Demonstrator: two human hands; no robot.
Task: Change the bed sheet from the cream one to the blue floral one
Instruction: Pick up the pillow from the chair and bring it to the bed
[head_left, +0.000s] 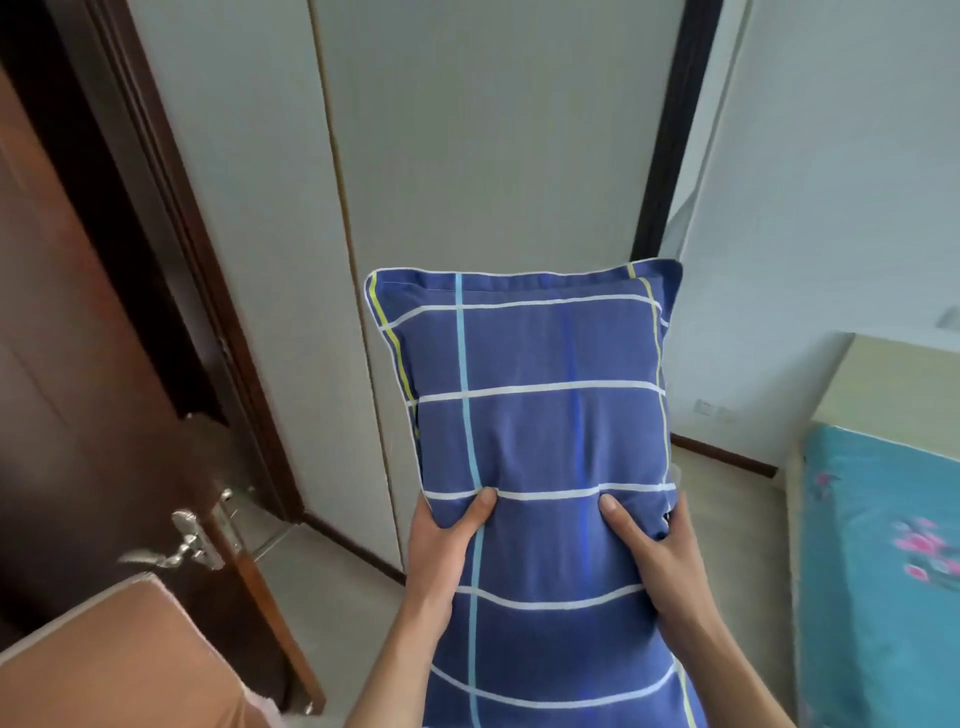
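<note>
A blue pillow (540, 431) with white, light-blue and yellow check lines stands upright in front of me, held in the air. My left hand (447, 540) grips its left edge with the thumb pressed into the front. My right hand (649, 551) grips the right edge the same way. At the far right lies the bed (883, 561), covered by a turquoise-blue sheet with pink flowers. No cream sheet shows in this view.
A dark wooden door (93, 415) with a silver handle (182, 545) stands open at the left. Pale wardrobe doors (467, 156) fill the wall ahead. A light wooden headboard (893, 384) is behind the bed. Brown fabric (119, 660) sits at the lower left. Grey floor lies between.
</note>
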